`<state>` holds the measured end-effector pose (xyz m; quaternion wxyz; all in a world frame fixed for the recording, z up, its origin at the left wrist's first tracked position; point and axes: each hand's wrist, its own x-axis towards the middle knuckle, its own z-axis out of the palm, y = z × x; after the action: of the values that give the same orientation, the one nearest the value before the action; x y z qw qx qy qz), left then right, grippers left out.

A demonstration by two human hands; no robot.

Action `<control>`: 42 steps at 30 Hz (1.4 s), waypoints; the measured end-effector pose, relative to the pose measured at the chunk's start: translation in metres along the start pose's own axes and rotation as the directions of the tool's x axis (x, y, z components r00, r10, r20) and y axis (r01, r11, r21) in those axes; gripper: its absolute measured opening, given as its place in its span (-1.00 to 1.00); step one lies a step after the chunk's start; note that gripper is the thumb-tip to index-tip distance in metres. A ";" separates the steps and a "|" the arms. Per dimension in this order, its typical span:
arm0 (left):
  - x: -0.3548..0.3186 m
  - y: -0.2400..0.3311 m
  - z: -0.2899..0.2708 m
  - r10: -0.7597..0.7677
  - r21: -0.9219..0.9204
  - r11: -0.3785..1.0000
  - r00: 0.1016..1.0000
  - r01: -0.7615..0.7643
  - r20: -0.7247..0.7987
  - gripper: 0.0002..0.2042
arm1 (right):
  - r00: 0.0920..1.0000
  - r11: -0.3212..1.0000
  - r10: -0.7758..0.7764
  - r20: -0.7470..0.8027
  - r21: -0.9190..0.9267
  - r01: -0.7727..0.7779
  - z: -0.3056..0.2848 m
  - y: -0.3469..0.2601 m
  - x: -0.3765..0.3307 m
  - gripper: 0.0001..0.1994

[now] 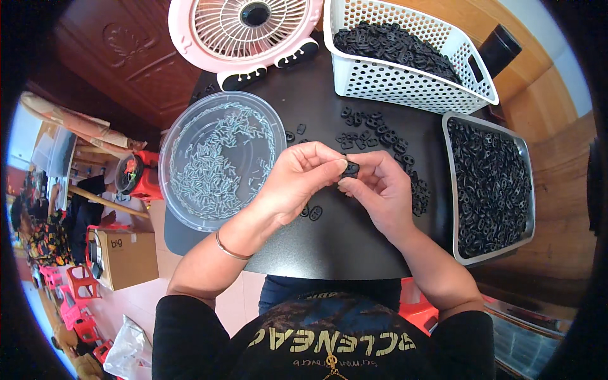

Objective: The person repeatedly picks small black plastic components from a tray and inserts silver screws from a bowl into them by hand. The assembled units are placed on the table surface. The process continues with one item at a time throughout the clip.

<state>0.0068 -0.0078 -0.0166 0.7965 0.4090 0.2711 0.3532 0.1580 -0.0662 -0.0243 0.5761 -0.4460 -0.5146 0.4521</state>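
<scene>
A small black plastic piece with holes [351, 170] is held up over the dark table, between both hands. My left hand [304, 174] pinches it from the left with thumb and forefinger. From the right, my right hand [382, 190] closes its thumb and fingers on the same piece. Whether anything smaller is between the fingertips, I cannot make out. Loose black pieces [386, 136] lie scattered just beyond and to the right of my hands. To the left stands a round clear plastic tub [278, 126] with many small silvery pins or screws [212, 171] in it.
A white perforated basket [392, 88] heaped with black pieces stands at the back right. Nearer on the right is a metal tray [451, 190] full of similar pieces. A pink fan [180, 31] stands at the back left. A cardboard box [133, 259] sits beyond the table's left edge.
</scene>
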 end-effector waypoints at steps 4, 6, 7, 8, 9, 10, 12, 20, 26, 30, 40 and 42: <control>-0.001 0.001 0.002 0.019 0.036 0.999 1.000 -0.019 0.003 -0.97 | 0.995 0.989 -0.099 -0.021 -0.111 0.096 -0.002 0.005 0.002 -0.72; -0.001 0.001 0.003 0.025 0.030 0.999 1.000 -0.025 0.005 -0.97 | 0.993 0.981 -0.111 -0.030 -0.162 0.105 -0.002 0.006 0.002 -0.72; -0.002 0.002 0.003 0.028 0.039 0.999 1.000 -0.028 0.008 -0.96 | 0.993 0.979 -0.112 -0.027 -0.175 0.105 -0.003 0.007 0.002 -0.72; -0.002 0.002 0.004 0.030 0.047 0.998 0.999 -0.031 0.011 -0.96 | 0.993 0.977 -0.113 -0.023 -0.187 0.106 -0.004 0.008 0.002 -0.72; -0.002 0.002 0.004 0.033 0.056 0.998 0.999 -0.034 0.015 -0.96 | 0.993 0.974 -0.114 -0.020 -0.200 0.107 -0.004 0.009 0.002 -0.72; -0.002 0.002 0.003 0.034 0.058 0.998 0.999 -0.035 0.020 -0.96 | 0.993 0.971 -0.114 -0.013 -0.211 0.109 -0.005 0.009 0.002 -0.71; -0.002 0.001 0.002 0.036 0.064 0.997 0.999 -0.037 0.030 -0.96 | 0.993 0.966 -0.115 0.001 -0.234 0.112 -0.006 0.008 0.001 -0.71; -0.002 0.002 0.000 -0.004 0.064 0.998 1.000 0.002 0.031 -0.95 | 0.995 0.968 -0.102 -0.003 -0.230 0.099 -0.006 0.006 0.001 -0.72; -0.001 -0.001 -0.001 -0.028 0.067 0.997 0.999 0.026 0.025 -0.95 | 0.996 0.962 -0.082 -0.025 -0.262 0.072 -0.008 0.006 0.002 -0.75; -0.001 0.003 0.001 0.007 0.049 0.999 0.999 -0.009 0.032 -0.94 | 0.996 0.989 -0.081 -0.049 -0.125 0.075 -0.004 0.008 0.004 -0.76; -0.009 0.024 0.002 0.072 0.265 0.960 0.994 -0.091 0.080 -0.91 | 0.997 0.908 -0.056 -0.045 -0.417 0.032 0.000 -0.019 0.007 -0.77; -0.014 0.043 -0.001 0.160 0.433 0.884 0.985 -0.175 0.070 -0.87 | 0.991 0.967 -0.049 -0.126 -0.255 0.015 0.007 -0.037 0.024 -0.75</control>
<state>-0.0171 -0.0005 0.0206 0.6551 0.6047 0.2944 0.3442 0.1543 -0.0497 0.0168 0.5542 -0.5365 -0.5362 0.3427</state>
